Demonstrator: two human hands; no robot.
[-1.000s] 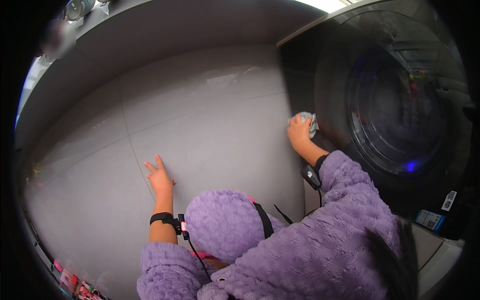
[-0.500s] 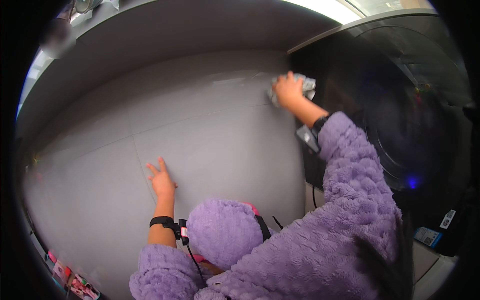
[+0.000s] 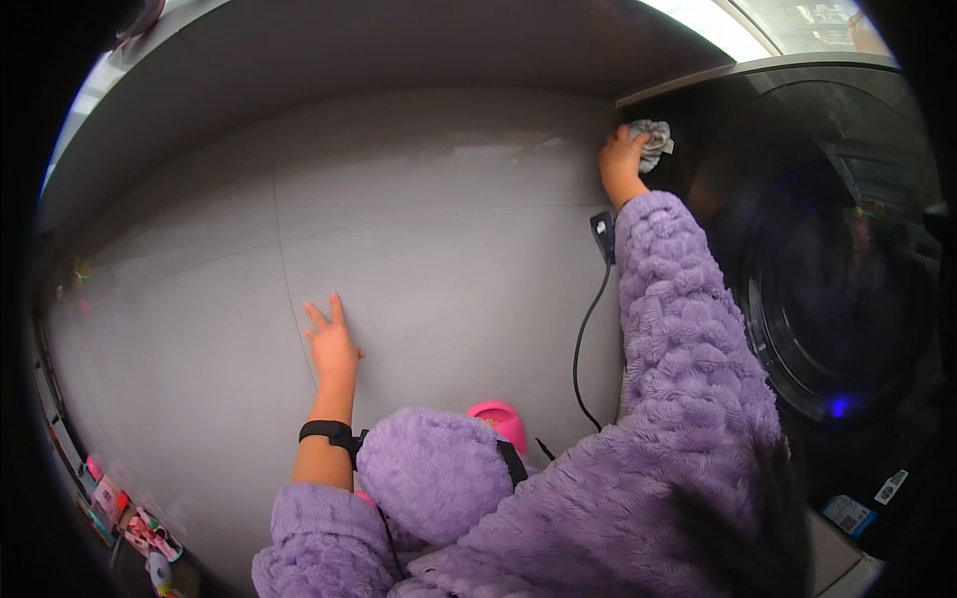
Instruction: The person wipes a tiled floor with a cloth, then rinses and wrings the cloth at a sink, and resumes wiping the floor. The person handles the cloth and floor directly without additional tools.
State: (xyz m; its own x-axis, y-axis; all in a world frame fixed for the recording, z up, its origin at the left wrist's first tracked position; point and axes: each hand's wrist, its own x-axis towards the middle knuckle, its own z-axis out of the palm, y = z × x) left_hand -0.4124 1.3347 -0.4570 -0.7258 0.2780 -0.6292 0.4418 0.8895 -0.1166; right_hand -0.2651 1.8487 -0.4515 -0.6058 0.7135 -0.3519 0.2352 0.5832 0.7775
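At the far right of the grey tiles, my right hand (image 3: 624, 157) grips a crumpled grey-and-white cloth (image 3: 652, 146). The cloth is against the left edge of a black front-loading machine with a round door (image 3: 842, 269), near its top corner. My left hand (image 3: 334, 344) holds nothing; its fingers are spread over the grey tiled floor (image 3: 449, 289), and I cannot tell how firmly it rests there. Black straps with small devices sit on both wrists; the right one (image 3: 602, 236) trails a black cable.
A dark grey wall panel (image 3: 419, 60) borders the tiles at the back. My purple fleece knee (image 3: 436, 473) and a pink slipper (image 3: 498, 424) are at the lower middle. Pink and red small items (image 3: 145, 533) stand at the lower left. A blue light (image 3: 839, 406) glows on the machine.
My right hand has moved right with the cloth, from the tiles to the black machine's edge. My left hand has shifted slightly up and right. More of the pink slipper shows.
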